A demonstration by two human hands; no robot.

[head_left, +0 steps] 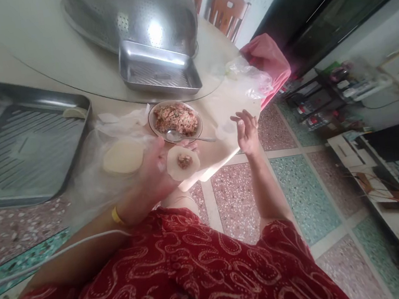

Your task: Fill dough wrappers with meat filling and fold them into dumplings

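Pale dumpling wrapper (183, 163) with filling cupped in left hand (158, 169), right hand (246, 129) apparently empty, grip loosely open

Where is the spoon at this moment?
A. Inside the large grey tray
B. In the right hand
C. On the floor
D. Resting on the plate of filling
D. The spoon rests with its bowl on the plate of filling, its handle pointing outward; the right hand is empty, and the left hand holds a filled wrapper.

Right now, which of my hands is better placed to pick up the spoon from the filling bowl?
Right. The right hand is empty and open beside the spoon handle, while the left hand holds the filled wrapper.
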